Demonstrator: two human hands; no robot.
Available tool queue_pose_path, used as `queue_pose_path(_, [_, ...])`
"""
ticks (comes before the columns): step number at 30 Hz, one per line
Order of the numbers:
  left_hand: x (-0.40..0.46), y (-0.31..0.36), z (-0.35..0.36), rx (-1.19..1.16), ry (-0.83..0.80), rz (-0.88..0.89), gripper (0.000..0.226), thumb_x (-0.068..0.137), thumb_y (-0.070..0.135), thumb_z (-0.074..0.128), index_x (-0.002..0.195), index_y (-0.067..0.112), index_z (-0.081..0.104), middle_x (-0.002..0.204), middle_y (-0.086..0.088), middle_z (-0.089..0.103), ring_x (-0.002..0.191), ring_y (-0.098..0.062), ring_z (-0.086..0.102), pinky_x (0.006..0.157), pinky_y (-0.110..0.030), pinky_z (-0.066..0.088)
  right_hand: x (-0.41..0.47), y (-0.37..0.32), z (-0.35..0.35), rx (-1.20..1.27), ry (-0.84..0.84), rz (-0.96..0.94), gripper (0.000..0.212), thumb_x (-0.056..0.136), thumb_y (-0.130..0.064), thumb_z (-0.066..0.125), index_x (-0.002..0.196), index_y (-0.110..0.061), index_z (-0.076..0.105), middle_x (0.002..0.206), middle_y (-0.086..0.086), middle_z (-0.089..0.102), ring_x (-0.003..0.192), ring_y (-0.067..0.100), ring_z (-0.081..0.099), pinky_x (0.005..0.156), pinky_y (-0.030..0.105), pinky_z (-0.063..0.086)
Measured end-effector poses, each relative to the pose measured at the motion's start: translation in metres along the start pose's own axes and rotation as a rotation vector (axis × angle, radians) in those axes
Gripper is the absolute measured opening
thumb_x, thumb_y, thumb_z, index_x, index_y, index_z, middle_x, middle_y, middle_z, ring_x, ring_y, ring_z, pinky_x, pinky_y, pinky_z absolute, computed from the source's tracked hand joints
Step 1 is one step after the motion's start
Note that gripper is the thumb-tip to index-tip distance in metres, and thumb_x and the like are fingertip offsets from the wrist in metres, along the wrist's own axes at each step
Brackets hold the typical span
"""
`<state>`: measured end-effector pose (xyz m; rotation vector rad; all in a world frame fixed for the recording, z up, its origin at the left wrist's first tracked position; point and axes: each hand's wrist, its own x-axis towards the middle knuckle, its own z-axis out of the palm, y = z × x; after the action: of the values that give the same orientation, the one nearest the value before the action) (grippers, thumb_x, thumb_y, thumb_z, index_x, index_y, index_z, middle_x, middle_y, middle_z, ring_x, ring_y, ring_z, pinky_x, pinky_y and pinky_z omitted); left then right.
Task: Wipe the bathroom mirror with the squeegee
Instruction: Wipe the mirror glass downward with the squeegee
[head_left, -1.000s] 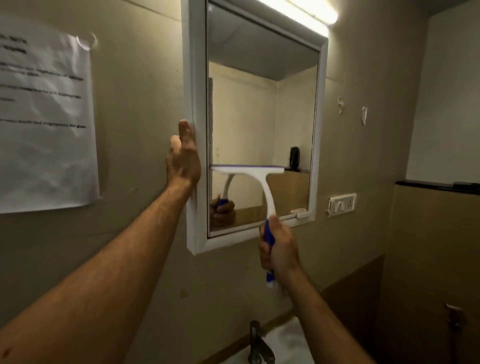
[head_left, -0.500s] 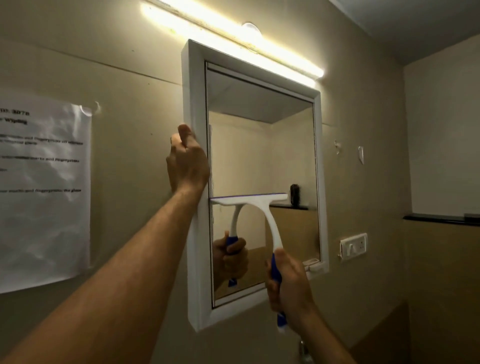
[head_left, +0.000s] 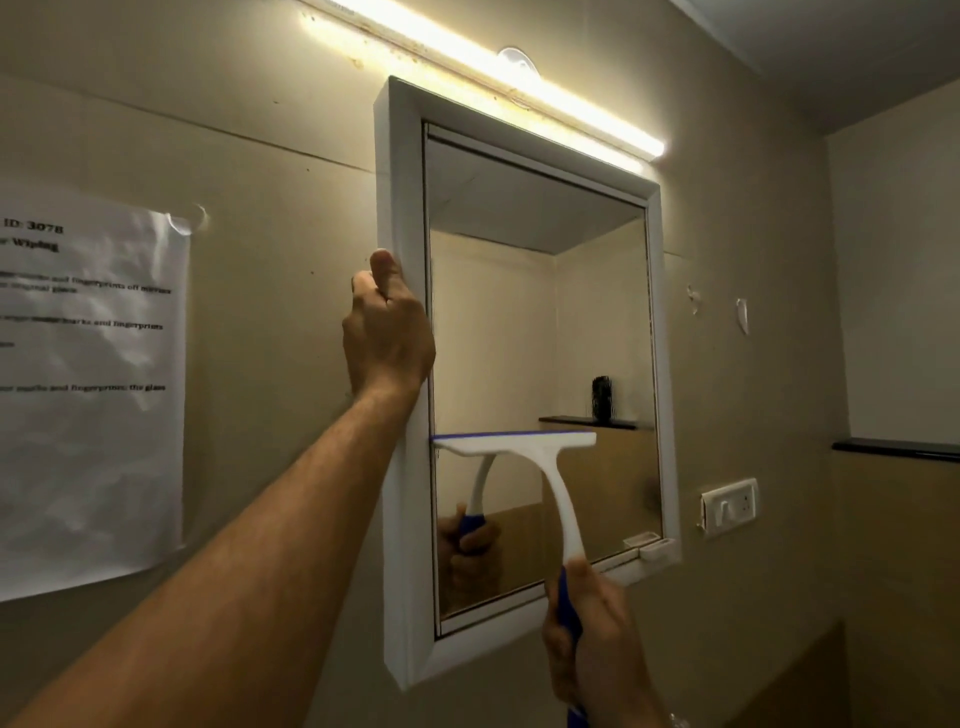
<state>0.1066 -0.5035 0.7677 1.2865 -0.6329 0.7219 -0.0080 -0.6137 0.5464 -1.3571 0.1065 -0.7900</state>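
While pressed against the mirror (head_left: 540, 322), squeegee (head_left: 524, 452) blade horizontal, spanning from the mirror's left edge to about three-quarters across, in the lower half of the glass. Handle running down and right from blade to right hand (head_left: 592, 639), fingers wrapped round the blue grip, below the mirror's bottom rail. Left hand (head_left: 387, 332) curled over the mirror's left frame edge, above the blade. Glass above blade likely still to cover; stroke axis judged vertical. Paper sheet (head_left: 88, 384) left of mirror: "ID: 3078", "Wiping", "fingerprints"; rest blurred.
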Motion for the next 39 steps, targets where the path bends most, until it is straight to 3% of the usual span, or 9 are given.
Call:
queue_pose_path(2, [-0.004, -0.003, -0.002, -0.001, -0.005, -0.005, 0.056, 0.102, 0.046, 0.012, 0.134, 0.012, 0.041, 0.111, -0.001, 0.054, 0.091, -0.007, 0.042, 0.076, -0.017, 0.031, 0.003, -0.012, 0.003, -0.051, 0.003, -0.013, 0.048, 0.091, -0.053, 0.038, 0.075, -0.009, 0.051, 0.048, 0.003, 0.039, 0.038, 0.015, 0.029, 0.039, 0.022, 0.025])
queue_pose_path(6, [-0.009, -0.004, -0.005, 0.032, -0.010, -0.032, 0.054, 0.102, 0.046, 0.013, 0.126, 0.011, 0.046, 0.078, 0.014, 0.046, 0.067, 0.000, 0.046, 0.053, -0.016, 0.030, 0.021, -0.056, 0.018, -0.119, 0.002, -0.109, 0.046, 0.093, -0.054, 0.036, 0.077, -0.014, 0.053, 0.049, -0.002, 0.041, 0.039, 0.013, 0.030, 0.039, 0.024, 0.026])
queue_pose_path(14, [-0.015, 0.000, -0.003, 0.086, -0.002, -0.034, 0.054, 0.102, 0.045, 0.013, 0.131, 0.010, 0.043, 0.072, 0.020, 0.031, 0.061, 0.007, 0.032, 0.053, -0.011, 0.022, 0.077, -0.166, 0.052, -0.115, -0.016, -0.274, 0.046, 0.095, -0.056, 0.035, 0.084, -0.015, 0.052, 0.052, -0.003, 0.041, 0.037, 0.011, 0.033, 0.038, 0.024, 0.029])
queue_pose_path(18, [-0.019, 0.003, -0.003, 0.116, 0.004, -0.036, 0.056, 0.101, 0.046, 0.014, 0.136, 0.010, 0.038, 0.072, 0.022, 0.028, 0.061, 0.009, 0.028, 0.053, -0.011, 0.021, 0.084, -0.202, 0.066, -0.081, -0.043, -0.346, 0.046, 0.099, -0.048, 0.033, 0.076, -0.014, 0.052, 0.043, -0.006, 0.049, 0.030, 0.004, 0.041, 0.035, 0.019, 0.034])
queue_pose_path(21, [-0.010, 0.012, 0.001, 0.109, 0.010, -0.014, 0.056, 0.101, 0.046, 0.014, 0.138, 0.010, 0.037, 0.075, 0.023, 0.031, 0.063, 0.013, 0.026, 0.054, -0.009, 0.021, 0.084, -0.210, 0.067, -0.070, -0.096, -0.357, 0.046, 0.101, -0.043, 0.031, 0.071, -0.015, 0.052, 0.036, -0.006, 0.049, 0.028, 0.003, 0.042, 0.033, 0.015, 0.034])
queue_pose_path(24, [-0.005, 0.019, 0.003, 0.118, -0.004, -0.007, 0.057, 0.099, 0.049, 0.015, 0.137, 0.014, 0.038, 0.093, 0.014, 0.041, 0.065, 0.013, 0.028, 0.056, -0.009, 0.024, 0.082, -0.186, 0.055, -0.120, -0.075, -0.328, 0.045, 0.100, -0.045, 0.031, 0.072, -0.019, 0.055, 0.040, -0.007, 0.051, 0.031, 0.002, 0.044, 0.037, 0.015, 0.035])
queue_pose_path(30, [-0.008, 0.012, -0.001, 0.180, 0.012, 0.002, 0.041, 0.097, 0.055, 0.019, 0.101, 0.022, 0.043, 0.072, 0.001, 0.049, 0.060, -0.008, 0.047, 0.049, -0.019, 0.034, 0.056, -0.125, 0.025, -0.173, -0.098, -0.212, 0.044, 0.095, -0.050, 0.035, 0.076, -0.014, 0.053, 0.054, 0.000, 0.044, 0.038, 0.007, 0.037, 0.041, 0.022, 0.032])
queue_pose_path(35, [-0.008, 0.014, -0.002, 0.200, 0.023, -0.007, 0.041, 0.097, 0.055, 0.018, 0.101, 0.022, 0.042, 0.075, 0.001, 0.049, 0.063, -0.007, 0.047, 0.049, -0.020, 0.031, 0.077, -0.174, 0.027, -0.167, -0.107, -0.307, 0.045, 0.094, -0.056, 0.035, 0.085, -0.017, 0.054, 0.059, 0.002, 0.044, 0.043, 0.012, 0.036, 0.044, 0.027, 0.032])
queue_pose_path(39, [-0.007, 0.019, 0.004, 0.209, 0.039, -0.003, 0.051, 0.097, 0.055, 0.017, 0.108, 0.015, 0.047, 0.073, 0.002, 0.048, 0.062, -0.007, 0.046, 0.049, -0.021, 0.030, 0.085, -0.193, 0.033, -0.074, -0.157, -0.262, 0.043, 0.095, -0.056, 0.035, 0.085, -0.019, 0.054, 0.053, 0.000, 0.042, 0.040, 0.012, 0.033, 0.040, 0.024, 0.030])
